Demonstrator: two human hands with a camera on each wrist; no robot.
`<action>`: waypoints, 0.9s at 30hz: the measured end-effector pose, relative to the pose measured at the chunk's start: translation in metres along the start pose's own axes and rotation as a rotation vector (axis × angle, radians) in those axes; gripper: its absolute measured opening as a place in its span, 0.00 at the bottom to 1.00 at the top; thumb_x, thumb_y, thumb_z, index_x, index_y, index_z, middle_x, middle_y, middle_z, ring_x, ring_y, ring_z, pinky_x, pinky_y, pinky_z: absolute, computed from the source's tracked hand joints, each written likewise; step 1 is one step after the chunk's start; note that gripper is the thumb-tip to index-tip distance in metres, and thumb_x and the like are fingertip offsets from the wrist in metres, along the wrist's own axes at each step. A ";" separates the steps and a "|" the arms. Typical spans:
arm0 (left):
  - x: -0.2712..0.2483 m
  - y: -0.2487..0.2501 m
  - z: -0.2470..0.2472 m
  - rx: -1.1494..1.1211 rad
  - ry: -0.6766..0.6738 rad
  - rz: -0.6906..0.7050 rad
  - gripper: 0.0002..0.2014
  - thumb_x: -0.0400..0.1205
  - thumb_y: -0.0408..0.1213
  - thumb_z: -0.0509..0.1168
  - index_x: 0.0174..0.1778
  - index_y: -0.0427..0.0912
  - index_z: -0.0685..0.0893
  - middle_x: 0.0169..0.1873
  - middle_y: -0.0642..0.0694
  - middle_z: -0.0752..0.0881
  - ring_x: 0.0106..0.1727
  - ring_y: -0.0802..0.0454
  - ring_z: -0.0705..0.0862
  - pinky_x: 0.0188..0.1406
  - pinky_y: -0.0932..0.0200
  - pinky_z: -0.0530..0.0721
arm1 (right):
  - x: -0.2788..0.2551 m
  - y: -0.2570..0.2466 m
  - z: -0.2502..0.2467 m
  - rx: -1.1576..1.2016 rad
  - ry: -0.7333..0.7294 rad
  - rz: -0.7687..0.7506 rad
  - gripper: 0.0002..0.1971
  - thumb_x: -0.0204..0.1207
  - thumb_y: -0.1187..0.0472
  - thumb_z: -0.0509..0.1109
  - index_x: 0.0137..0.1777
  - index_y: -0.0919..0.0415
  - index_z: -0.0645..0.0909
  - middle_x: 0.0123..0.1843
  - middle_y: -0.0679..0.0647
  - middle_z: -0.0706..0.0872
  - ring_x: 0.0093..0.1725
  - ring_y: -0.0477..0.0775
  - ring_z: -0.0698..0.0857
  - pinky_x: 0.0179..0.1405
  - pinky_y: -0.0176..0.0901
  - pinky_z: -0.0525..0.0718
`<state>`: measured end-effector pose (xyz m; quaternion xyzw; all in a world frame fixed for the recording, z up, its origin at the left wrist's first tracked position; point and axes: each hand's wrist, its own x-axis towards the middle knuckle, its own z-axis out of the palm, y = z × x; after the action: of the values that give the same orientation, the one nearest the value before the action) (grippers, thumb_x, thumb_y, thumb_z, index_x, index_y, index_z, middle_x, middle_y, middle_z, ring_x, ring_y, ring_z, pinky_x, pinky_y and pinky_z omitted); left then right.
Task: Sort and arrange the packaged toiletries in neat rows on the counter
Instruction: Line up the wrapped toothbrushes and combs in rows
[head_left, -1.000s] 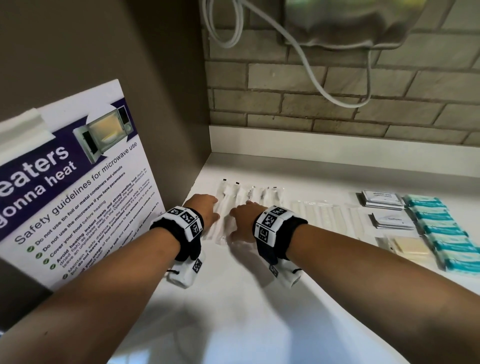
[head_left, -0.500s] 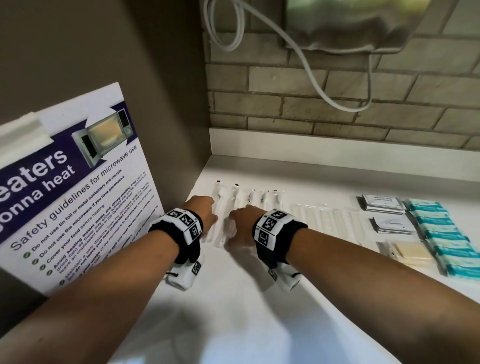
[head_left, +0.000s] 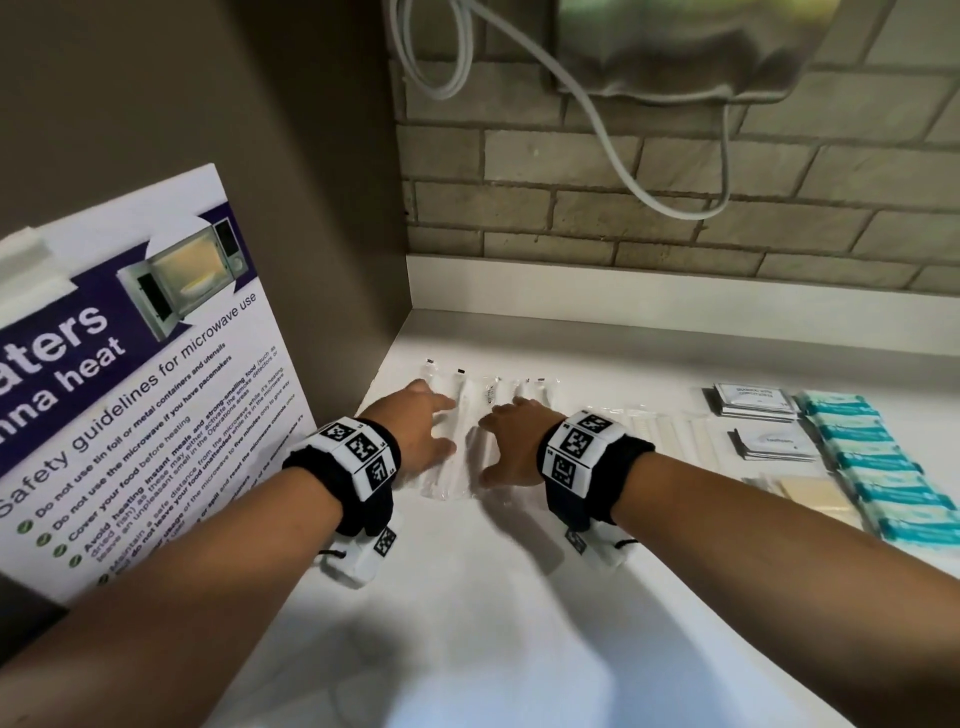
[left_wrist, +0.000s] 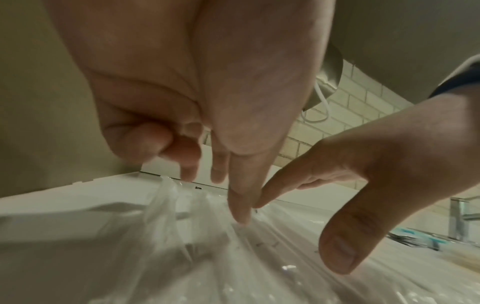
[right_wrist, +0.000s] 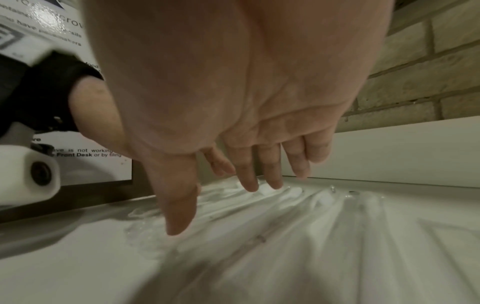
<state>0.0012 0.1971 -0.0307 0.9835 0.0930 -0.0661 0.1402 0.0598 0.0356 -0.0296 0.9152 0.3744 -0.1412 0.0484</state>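
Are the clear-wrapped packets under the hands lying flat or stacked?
Flat: the clear-wrapped packets lie side by side on the counter; whether edges overlap, cannot tell.

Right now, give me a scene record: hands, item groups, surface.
left hand: open, fingers on clear packets
right hand: open, flat on the same packets
clear packets: row near left wall
white strips: row right of hands
sachets: two small stacks
teal packs: column at far right
counter: white
poster: leaning at left

Clear packets (head_left: 467, 415) are lying leftmost on the counter (head_left: 467, 597), paper sachets (head_left: 753, 402) sitting right of them, boxed bars (head_left: 878, 457) farther right.
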 end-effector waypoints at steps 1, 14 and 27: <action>0.000 0.001 0.003 -0.016 -0.033 0.036 0.31 0.78 0.48 0.71 0.78 0.53 0.71 0.77 0.53 0.67 0.73 0.51 0.76 0.71 0.56 0.74 | 0.000 0.000 0.002 0.002 -0.020 0.003 0.36 0.68 0.36 0.71 0.70 0.58 0.76 0.65 0.56 0.82 0.70 0.62 0.75 0.67 0.57 0.77; 0.005 -0.004 0.013 0.079 -0.134 0.061 0.33 0.78 0.53 0.69 0.79 0.55 0.69 0.80 0.56 0.67 0.80 0.52 0.69 0.78 0.52 0.68 | -0.004 -0.008 0.010 0.025 -0.044 0.004 0.25 0.69 0.42 0.71 0.58 0.60 0.84 0.56 0.58 0.86 0.62 0.61 0.80 0.60 0.57 0.83; 0.003 0.018 0.013 0.058 -0.085 0.175 0.34 0.78 0.54 0.68 0.80 0.54 0.67 0.81 0.56 0.65 0.81 0.54 0.67 0.80 0.54 0.65 | -0.018 0.015 0.003 -0.025 -0.028 0.046 0.29 0.71 0.41 0.70 0.66 0.60 0.79 0.62 0.56 0.83 0.67 0.59 0.76 0.64 0.53 0.79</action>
<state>0.0060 0.1768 -0.0391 0.9879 -0.0012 -0.0978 0.1205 0.0573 0.0125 -0.0274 0.9209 0.3542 -0.1479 0.0685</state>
